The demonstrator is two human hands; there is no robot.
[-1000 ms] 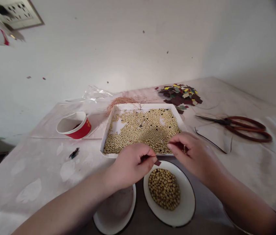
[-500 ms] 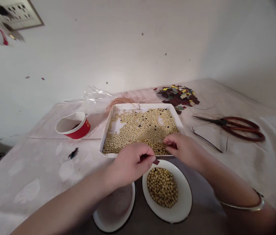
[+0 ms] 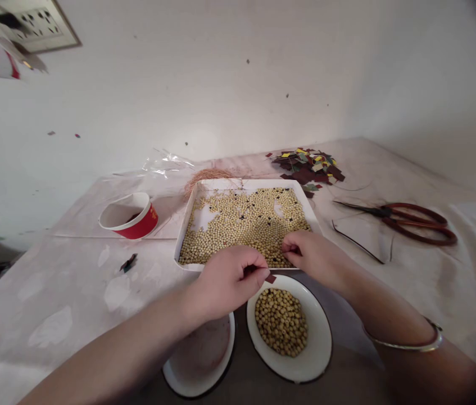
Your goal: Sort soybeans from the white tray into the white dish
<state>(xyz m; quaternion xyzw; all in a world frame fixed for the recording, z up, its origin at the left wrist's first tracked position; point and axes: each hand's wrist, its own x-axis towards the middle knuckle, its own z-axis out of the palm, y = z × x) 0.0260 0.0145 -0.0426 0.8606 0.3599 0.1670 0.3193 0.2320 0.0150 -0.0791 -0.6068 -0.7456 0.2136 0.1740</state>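
Note:
My left hand is closed in a pinch on a small dark red chip, whose end sticks out past the fingertips over the rim of a white bowl. Larger tan beads fill the middle of that bowl. My right hand reaches over the near right corner of a shallow white tray, its thumb and fingertips pressed together just above the beads. Small pale beads with a few dark ones cover most of the tray. Whatever the right fingertips hold is too small to make out.
Left of the tray stands a red and white paper cup; a dark scrap lies nearer. A second bowl sits under my left forearm. Coloured chips, copper-coloured threads, scissors and a dark strip lie around the tray.
The thumb and fingertips of my right hand have come together above the beads. My left hand keeps its pinch on the chip. The whole view has shifted slightly.

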